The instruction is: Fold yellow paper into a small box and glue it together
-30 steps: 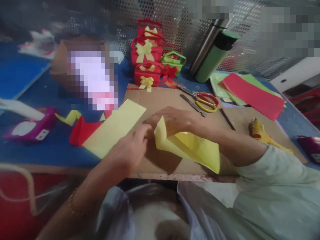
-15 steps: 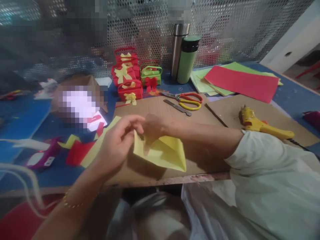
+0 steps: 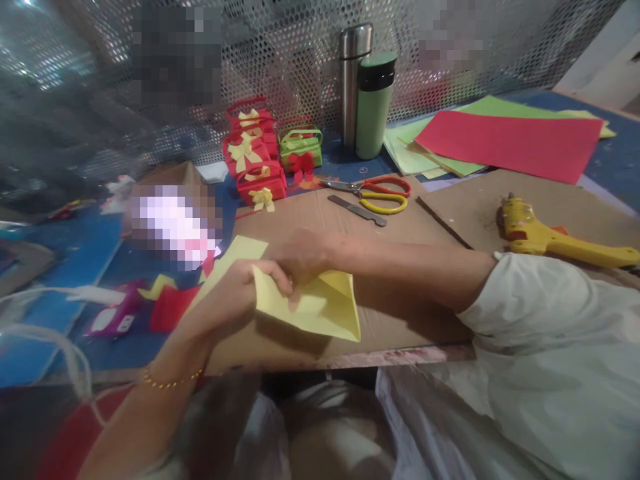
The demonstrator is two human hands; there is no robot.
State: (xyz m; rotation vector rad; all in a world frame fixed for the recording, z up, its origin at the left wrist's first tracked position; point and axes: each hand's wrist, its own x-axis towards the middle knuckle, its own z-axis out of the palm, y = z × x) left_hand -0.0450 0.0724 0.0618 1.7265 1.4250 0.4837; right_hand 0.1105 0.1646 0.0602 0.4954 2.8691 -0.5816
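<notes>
A pale yellow paper sheet (image 3: 325, 317), folded into an open, trough-like form with raised near and right sides, is held over brown cardboard (image 3: 300, 215) near the tabletop's (image 3: 400, 355) front edge.

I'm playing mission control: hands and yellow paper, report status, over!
Left hand holding left end of folded yellow paper. Right hand at its far side, grip unclear. Scissors beyond, touching neither hand.

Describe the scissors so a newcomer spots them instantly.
On the blue table, find the brown cardboard. Near its far edge, in front of the two bottles, lie the scissors. One red handle and one yellow handle set them apart from the grey strip alongside.
</notes>
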